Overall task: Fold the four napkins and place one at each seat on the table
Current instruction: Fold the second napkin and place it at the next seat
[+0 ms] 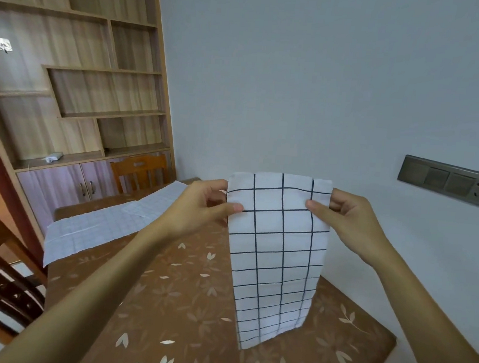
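A white napkin with a dark grid [277,257] hangs upright above the table, folded into a long strip. My left hand [202,204] pinches its top left corner and my right hand [346,214] pinches its top right corner. Its lower end reaches down near the brown floral tablecloth [173,304]. Other white grid napkins [108,223] lie flat and spread out along the table's far left side, overlapping one another.
A dark wooden chair [1,281] stands at the table's left edge and a lighter wooden chair [139,171] at the far end. A tall wooden shelf unit [78,85] fills the back left. The wall with a socket panel [448,181] runs along the right.
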{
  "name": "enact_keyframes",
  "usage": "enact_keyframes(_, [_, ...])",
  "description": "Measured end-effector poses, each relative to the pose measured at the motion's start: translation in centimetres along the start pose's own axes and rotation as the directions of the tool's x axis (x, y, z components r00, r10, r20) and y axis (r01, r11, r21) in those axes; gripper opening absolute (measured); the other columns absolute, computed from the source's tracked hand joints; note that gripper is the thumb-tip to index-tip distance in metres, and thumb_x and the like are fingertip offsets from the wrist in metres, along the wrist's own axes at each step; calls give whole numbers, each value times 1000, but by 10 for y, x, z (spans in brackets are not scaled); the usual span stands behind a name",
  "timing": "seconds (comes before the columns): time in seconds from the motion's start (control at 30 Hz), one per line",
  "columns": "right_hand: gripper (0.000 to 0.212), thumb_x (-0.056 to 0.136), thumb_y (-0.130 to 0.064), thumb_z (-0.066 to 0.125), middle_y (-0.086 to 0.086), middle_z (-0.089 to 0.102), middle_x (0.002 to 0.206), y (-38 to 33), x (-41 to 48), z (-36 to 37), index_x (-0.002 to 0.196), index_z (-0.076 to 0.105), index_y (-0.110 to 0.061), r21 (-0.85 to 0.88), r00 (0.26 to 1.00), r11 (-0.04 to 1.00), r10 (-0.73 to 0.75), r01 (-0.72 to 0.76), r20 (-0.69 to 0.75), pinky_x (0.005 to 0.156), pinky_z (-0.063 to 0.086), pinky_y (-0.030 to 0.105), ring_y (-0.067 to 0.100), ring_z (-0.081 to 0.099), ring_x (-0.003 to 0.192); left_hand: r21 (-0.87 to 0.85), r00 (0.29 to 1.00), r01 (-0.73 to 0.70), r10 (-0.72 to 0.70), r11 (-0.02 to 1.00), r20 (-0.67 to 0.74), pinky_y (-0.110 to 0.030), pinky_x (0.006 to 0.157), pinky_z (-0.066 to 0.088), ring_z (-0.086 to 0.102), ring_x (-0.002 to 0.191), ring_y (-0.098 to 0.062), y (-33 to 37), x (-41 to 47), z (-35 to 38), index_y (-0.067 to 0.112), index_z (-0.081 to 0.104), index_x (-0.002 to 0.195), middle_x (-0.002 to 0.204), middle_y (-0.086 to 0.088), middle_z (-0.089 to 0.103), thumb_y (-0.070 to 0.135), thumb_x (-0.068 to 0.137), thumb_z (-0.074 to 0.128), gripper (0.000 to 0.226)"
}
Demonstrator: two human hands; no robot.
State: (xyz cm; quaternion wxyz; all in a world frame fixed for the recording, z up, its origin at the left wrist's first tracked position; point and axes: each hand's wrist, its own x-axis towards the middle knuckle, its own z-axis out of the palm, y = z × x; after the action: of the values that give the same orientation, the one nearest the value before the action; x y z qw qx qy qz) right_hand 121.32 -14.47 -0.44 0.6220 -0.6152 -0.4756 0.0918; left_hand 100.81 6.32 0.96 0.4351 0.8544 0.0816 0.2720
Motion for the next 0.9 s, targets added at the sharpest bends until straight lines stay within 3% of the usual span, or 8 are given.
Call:
enact_keyframes(0.07, [10,88,-16,73,5,77,81,5,1,-3,97,77,-13,-34,999,999,-22,21,-24,71,50,24,9,52,67,97,1000,0,-1,995,8,-46,82,62,77,87,-17,-3,0,-1,11,71,116,95,-2,80,18,92,72,25])
enact_keyframes(0.1, [18,86,-20,75,19,76,88,8,2,-5,96,76,-6,-50,999,998,-35,34,-33,74,49,26,39,51,110,109,1000,-2,2,994,-1,-47,81,62,77,83,-17,-4,0,-1,8,71,113,91,-3,80,19,92,72,23])
enact_keyframes(0.13, [23,84,-22,76,25,74,96,8,2,-6,96,76,-2,-57,999,997,-44,42,-28,77,50,28,40,70,92,97,1000,-5,6,995,-11,-48,80,62,76,81,-19,-5,0,0,6,70,111,89,-4,80,19,93,70,22])
enact_keyframes(0.27, [27,86,5,69,-14,78,89,2,-2,-9,91,78,-20,-86,997,994,-72,73,19,78,49,10,0,70,80,-12,1000,8,-9,1000,-29,-47,78,61,74,85,-30,-8,0,-2,9,72,114,95,-14,77,10,99,62,18])
enact_keyframes(0.4, [38,90,15,58,-13,79,90,6,-4,-12,85,79,-17,-101,999,994,-31,34,34,79,51,10,3,73,92,-26,997,22,-24,999,-71,-42,78,58,69,89,-35,-11,-1,-4,13,80,96,98,-10,75,-5,97,53,32])
enact_keyframes(0.57, [49,91,15,47,-14,77,91,10,-7,-14,81,79,-20,-218,998,975,-23,37,63,71,49,12,12,69,80,-66,990,81,-89,994,-114,-20,73,54,70,82,-8,-6,-3,2,14,81,87,91,2,76,4,99,51,34])
enact_keyframes(0.77, [31,104,-19,45,-5,73,89,7,-7,-5,108,74,-30,27,992,992,126,-126,12,80,51,22,11,69,86,-59,988,12,-21,998,-150,-23,58,44,47,54,-12,-12,-3,8,15,80,92,59,-14,55,13,82,82,11])
enact_keyframes(0.9, [42,80,-42,70,-10,74,101,11,-14,-2,121,64,-35,-110,980,980,177,-166,91,85,54,19,-3,69,93,-151,980,-23,-8,988,-198,-20,58,48,56,57,-16,-9,-3,10,12,76,102,66,-20,59,8,82,81,21])
